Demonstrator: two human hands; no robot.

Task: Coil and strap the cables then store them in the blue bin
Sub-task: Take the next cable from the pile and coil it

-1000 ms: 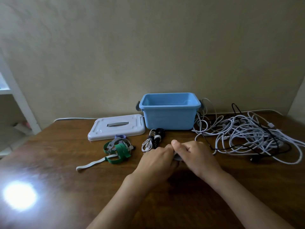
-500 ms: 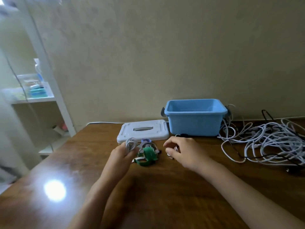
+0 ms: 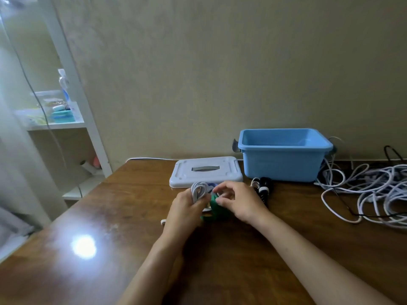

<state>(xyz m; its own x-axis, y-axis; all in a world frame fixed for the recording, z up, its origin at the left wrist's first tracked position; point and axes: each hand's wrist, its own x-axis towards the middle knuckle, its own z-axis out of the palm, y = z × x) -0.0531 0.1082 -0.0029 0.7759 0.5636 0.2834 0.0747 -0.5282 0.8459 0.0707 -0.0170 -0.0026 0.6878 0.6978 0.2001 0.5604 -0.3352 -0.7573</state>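
Note:
My left hand (image 3: 186, 209) grips a small coil of white cable (image 3: 199, 191), held upright above the table. My right hand (image 3: 239, 200) is right beside it, fingers curled over the pile of green straps (image 3: 214, 208); whether it pinches one I cannot tell. The open blue bin (image 3: 284, 157) stands at the back right against the wall. Two strapped coils (image 3: 263, 188), one white and one black, lie in front of the bin. A big tangle of white and black cables (image 3: 370, 190) covers the table's right side.
The bin's white lid (image 3: 206, 171) lies flat left of the bin. The wooden table (image 3: 110, 249) has a bright light glare near its left front. A white shelf unit (image 3: 66, 124) with small items stands past the table's left edge.
My left hand has carried the coiled white cable left toward the straps. My right hand followed and now reaches over the green straps. The view swung left.

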